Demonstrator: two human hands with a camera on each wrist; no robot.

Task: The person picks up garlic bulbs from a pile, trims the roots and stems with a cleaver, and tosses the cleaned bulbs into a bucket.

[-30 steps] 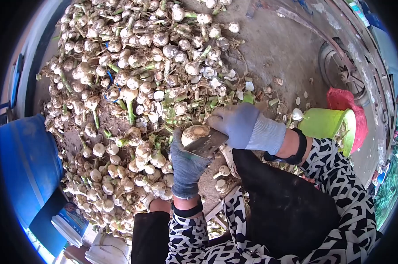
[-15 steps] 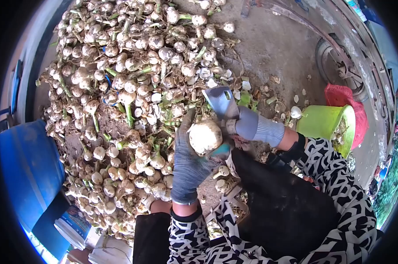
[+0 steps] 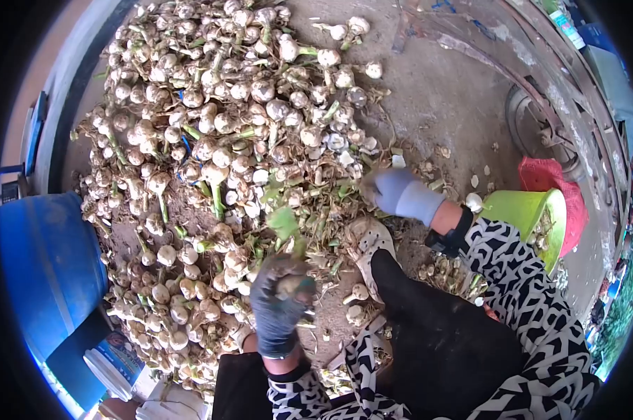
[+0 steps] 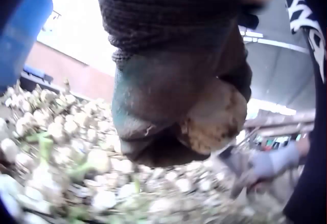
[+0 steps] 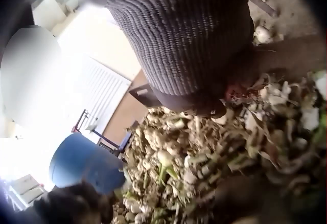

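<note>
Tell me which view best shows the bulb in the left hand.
The left wrist view: the bulb appears large, its stained surface exposed in the left hand. In the head view it is small and blurred; in the right wrist view I cannot make it out.

Bulbs (image 3: 222, 123) are spread between the left hand (image 3: 280, 304) and the barrel (image 3: 50, 259); a bucket (image 3: 510, 208) is set right of the right hand (image 3: 402, 194).
</note>
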